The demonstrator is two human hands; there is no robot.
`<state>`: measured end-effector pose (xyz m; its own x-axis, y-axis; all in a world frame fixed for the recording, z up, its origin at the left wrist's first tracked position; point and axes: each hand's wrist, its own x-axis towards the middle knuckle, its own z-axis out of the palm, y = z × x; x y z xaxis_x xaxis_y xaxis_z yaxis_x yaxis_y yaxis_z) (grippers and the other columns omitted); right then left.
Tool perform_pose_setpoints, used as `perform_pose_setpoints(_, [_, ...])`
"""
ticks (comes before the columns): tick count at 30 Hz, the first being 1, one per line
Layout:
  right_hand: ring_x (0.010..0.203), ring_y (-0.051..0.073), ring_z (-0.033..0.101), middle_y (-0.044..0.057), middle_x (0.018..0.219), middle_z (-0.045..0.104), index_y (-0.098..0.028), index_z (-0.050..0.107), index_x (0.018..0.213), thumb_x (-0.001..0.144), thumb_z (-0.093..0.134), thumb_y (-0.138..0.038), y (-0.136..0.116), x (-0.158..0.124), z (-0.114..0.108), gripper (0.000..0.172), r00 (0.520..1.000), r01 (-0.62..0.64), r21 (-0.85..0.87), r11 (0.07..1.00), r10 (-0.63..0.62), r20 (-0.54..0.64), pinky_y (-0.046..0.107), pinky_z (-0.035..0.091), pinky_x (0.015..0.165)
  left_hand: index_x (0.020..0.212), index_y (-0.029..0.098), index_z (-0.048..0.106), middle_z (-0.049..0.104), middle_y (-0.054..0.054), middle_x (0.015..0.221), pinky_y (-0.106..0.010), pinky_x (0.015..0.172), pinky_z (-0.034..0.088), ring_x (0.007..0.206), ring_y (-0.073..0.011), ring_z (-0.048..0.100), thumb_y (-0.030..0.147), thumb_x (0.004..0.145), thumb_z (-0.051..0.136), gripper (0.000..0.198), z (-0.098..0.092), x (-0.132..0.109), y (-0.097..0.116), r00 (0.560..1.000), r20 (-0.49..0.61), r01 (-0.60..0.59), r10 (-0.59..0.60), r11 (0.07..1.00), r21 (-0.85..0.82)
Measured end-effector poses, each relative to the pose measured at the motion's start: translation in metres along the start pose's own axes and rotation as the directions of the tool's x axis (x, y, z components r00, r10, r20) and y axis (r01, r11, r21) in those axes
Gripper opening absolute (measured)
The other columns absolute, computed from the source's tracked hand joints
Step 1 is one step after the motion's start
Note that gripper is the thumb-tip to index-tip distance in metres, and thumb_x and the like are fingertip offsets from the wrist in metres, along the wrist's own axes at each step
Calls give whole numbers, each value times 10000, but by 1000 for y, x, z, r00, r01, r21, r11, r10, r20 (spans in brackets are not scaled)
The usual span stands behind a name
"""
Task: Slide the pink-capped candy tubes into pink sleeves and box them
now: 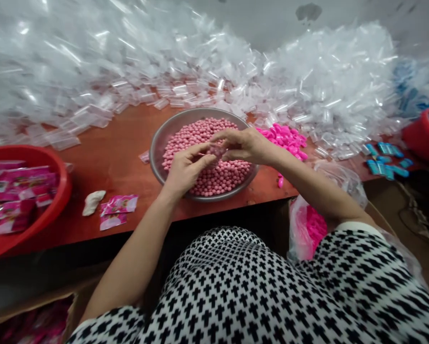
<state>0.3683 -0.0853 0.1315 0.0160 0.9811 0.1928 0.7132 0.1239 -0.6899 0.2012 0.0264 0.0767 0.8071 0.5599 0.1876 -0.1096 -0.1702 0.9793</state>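
Note:
A metal bowl [157, 141] full of small round pink balls [217, 184] stands on the reddish-brown table in front of me. Over the middle of the bowl, my left hand [186, 169] pinches a small clear plastic container [218, 151] between thumb and fingers. Pink shows through its wall, and its exact shape is blurred. From the other side, my right hand [246, 145] curls its fingers and thumb around the same container, partly covering it. Just beyond my right wrist lies a heap of bright pink plastic pieces [288, 138].
Clear plastic containers [329, 91] are piled along the back. At left, a red basin [65, 186] holds pink packets; more packets [119, 204] lie beside a whitish lump [93, 202]. Blue-capped tubes [386, 160] and a red bucket [422, 136] are at right. A plastic bag [298, 229] hangs below.

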Motion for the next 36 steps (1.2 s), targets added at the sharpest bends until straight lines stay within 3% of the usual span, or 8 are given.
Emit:
perform_pose_setpoints(4, [640, 103, 586, -25, 744, 668, -202, 607, 1091, 791, 633, -323, 15, -34, -26, 324, 977, -131, 116, 985, 148, -156, 230, 448, 636, 1000, 245, 649, 693, -39, 1049, -325, 753, 588, 925, -196, 668, 416, 754, 680, 301, 3, -1, -2, 992, -128, -11, -2, 995, -101])
perform_pose_setpoints(8, [636, 132, 591, -4, 682, 652, -170, 683, 850, 816, 593, -299, 49, -85, -41, 161, 913, -385, -171, 907, 347, -213, 251, 438, 642, 996, 247, 641, 690, -32, 1032, -336, 842, 568, 959, -192, 660, 389, 755, 694, 284, 6, -3, 0, 996, -78, -42, 38, 998, -54])
perform_pose_setpoints(14, [938, 232, 614, 118, 1053, 693, -151, 661, 1082, 900, 421, -179, 89, -107, 1, 303, 853, -435, -691, 578, 510, -110, 306, 428, 743, 1016, 279, 655, 685, -13, 1050, -350, 881, 563, 976, -188, 654, 355, 767, 688, 262, 6, -2, -1, 994, -104, -51, 45, 997, -55])
perform_pose_setpoints(21, [952, 270, 605, 170, 1056, 651, -128, 632, 1075, 909, 364, -191, 103, -100, 14, 321, 771, -480, -777, 406, 618, -153, 314, 427, 654, 1038, 252, 659, 681, -46, 1074, -358, 835, 583, 983, -199, 653, 367, 759, 695, 304, 2, -4, -6, 997, -75, 20, -31, 990, -142])
perform_pose_setpoints(25, [886, 289, 624, 185, 998, 671, -108, 642, 1006, 879, 423, -228, 106, -108, 5, 280, 758, -561, -702, 439, 614, -222, 342, 450, 666, 1038, 219, 661, 681, -62, 1081, -339, 825, 577, 961, -192, 659, 381, 746, 708, 337, 4, -4, -4, 996, -69, 36, -49, 983, -181])
perform_pose_setpoints(28, [820, 227, 625, 114, 921, 690, -147, 649, 972, 880, 466, -288, 92, -106, -3, 249, 787, -612, -420, 670, 464, -406, 334, 478, 723, 1033, 201, 669, 689, -69, 1070, -331, 796, 577, 924, -190, 666, 389, 750, 702, 342, 6, -5, 1, 998, -20, 61, -67, 974, -220])
perform_pose_setpoints(32, [847, 177, 628, 42, 968, 678, -210, 614, 1104, 897, 487, -412, 43, -79, -8, 317, 832, -257, -4, 966, 219, -510, 335, 515, 784, 1023, 171, 689, 708, -80, 1044, -347, 860, 545, 955, -203, 660, 383, 771, 680, 330, 7, -5, 5, 999, 38, 6, 2, 981, -192])
perform_pose_setpoints(36, [957, 201, 623, 66, 1030, 675, -231, 620, 1117, 906, 500, -397, -7, -43, 4, 294, 912, 22, -156, 988, -84, -401, 371, 494, 872, 1065, 176, 685, 708, -66, 1061, -331, 925, 499, 987, -190, 651, 349, 815, 635, 307, 5, -9, 4, 995, 34, -87, 89, 995, -55])
